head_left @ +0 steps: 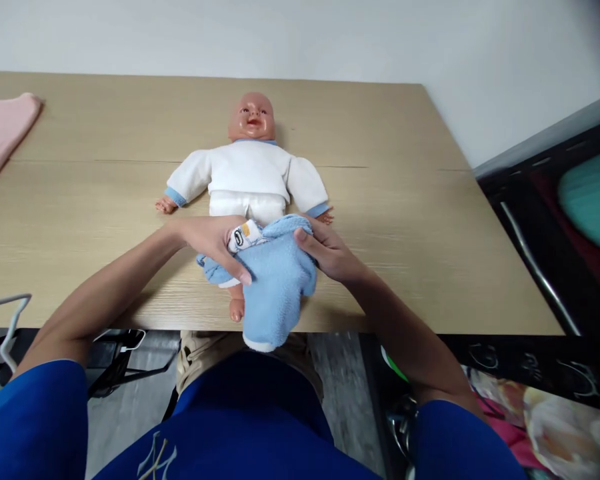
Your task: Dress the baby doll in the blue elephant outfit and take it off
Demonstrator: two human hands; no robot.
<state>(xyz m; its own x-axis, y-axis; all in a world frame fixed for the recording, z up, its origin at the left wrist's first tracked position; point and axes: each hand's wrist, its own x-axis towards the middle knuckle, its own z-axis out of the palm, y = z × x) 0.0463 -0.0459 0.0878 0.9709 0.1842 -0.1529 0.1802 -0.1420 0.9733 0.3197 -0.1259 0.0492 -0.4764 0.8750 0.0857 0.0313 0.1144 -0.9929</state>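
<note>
On its back on the table lies a baby doll (254, 167), its head towards the wall, in a white top with blue cuffs and white bottoms. Over its lower body is a light blue baby garment (279, 287) with white trim and a white printed patch; one part hangs past the table's front edge. My left hand (215, 243) holds the garment's left side, thumb on top, other fingers hidden beneath the cloth. With thumb and fingers closed, my right hand (333, 250) grips its upper right edge. One bare doll foot (237, 307) shows below the cloth; the other is hidden.
A folded pink cloth (5, 133) lies at the far left of the wooden table (395, 200). A white cable (15, 327) bends over the front left edge. To the right stands a black frame (535, 247) with a teal item (593, 200) inside.
</note>
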